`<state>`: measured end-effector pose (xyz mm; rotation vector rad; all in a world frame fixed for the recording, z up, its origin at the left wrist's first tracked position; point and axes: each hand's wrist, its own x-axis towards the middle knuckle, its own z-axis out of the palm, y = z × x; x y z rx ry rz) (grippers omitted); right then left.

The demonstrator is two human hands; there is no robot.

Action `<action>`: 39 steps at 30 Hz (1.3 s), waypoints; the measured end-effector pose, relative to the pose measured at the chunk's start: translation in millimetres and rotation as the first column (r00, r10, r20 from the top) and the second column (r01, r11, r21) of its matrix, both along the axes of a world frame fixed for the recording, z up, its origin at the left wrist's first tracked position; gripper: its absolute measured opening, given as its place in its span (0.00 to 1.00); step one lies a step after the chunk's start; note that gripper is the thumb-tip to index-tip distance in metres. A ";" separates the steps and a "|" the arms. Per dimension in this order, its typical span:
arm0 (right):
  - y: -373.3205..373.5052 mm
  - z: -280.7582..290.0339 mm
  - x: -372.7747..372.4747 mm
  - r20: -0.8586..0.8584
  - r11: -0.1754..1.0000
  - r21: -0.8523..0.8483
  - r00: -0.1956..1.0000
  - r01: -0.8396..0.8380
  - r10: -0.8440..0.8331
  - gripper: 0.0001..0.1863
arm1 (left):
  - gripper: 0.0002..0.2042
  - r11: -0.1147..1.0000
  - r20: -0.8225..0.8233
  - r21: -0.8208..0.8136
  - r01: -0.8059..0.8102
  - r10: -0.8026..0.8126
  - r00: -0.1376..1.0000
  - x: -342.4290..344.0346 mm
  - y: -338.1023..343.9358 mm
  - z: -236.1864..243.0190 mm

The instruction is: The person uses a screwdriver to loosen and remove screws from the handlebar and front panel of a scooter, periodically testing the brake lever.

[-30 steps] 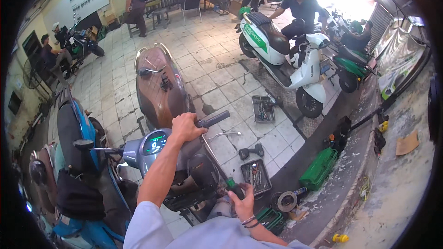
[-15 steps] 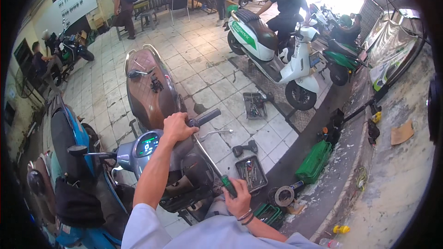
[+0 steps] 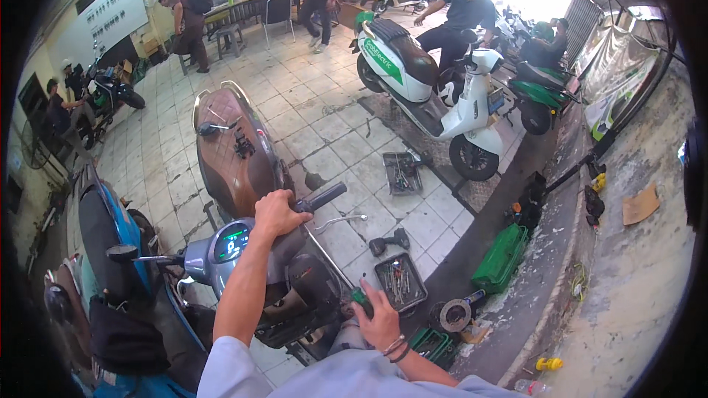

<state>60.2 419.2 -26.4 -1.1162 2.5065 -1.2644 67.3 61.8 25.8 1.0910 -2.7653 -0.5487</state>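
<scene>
Tiled floor (image 3: pixel 324 133), pale square tiles, stained in patches. Lying on it: open tool tray (image 3: pixel 403 172) by the white scooter (image 3: pixel 431 88); second tool tray (image 3: pixel 400 281) nearer; black drill (image 3: pixel 389 241) between them; green case (image 3: pixel 503 257) at the kerb; round disc (image 3: pixel 454 315) beside it. Scooters stand around.

Right hand (image 3: pixel 382 322) lower and nearer now with its green-handled tool (image 3: pixel 361 299); scooter's handlebar (image 3: pixel 313 198) likewise closer.
</scene>
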 end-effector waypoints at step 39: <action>-27.9 -23.0 7.6 0.088 0.996 -0.059 0.994 -0.067 0.072 0.29 | 0.37 0.983 0.152 0.182 0.017 -0.046 0.987 -12.6 0.6 -11.5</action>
